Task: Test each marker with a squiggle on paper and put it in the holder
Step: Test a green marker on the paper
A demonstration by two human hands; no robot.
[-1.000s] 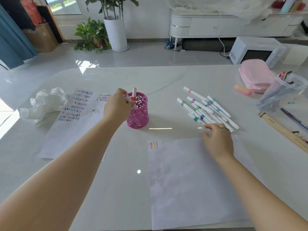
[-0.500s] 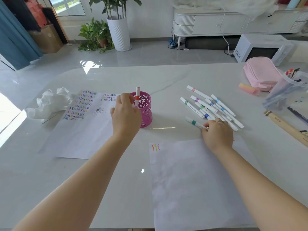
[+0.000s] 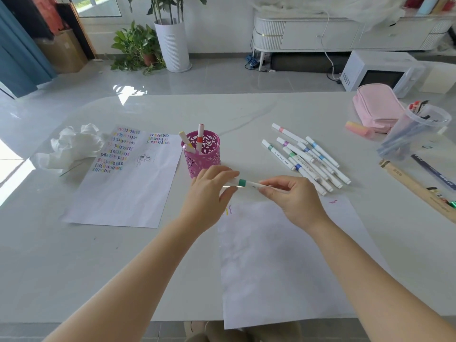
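A white marker with a green band [image 3: 247, 183] is held level just above the table between both hands. My left hand [image 3: 209, 196] pinches its capped left end, and my right hand [image 3: 292, 197] pinches its right half. Under the hands lies a white sheet [image 3: 283, 262] with small squiggles near its top-left corner and one near its top-right corner. The pink perforated holder [image 3: 202, 156] stands just beyond my left hand with two markers upright in it. Several more white markers [image 3: 308, 157] lie loose to the right of the holder.
A second sheet covered in coloured squiggles [image 3: 128, 178] lies at the left, with crumpled white tissue [image 3: 71, 148] beyond it. A pink pencil case [image 3: 375, 107], a pink eraser [image 3: 359, 129], a clear tub of pens [image 3: 414, 133] and a wooden ruler [image 3: 417, 191] occupy the right side.
My left hand left the holder and came right to the marker's left end. My right hand lifted the green-banded marker from the table near the pile and brought it over the sheet's top edge.
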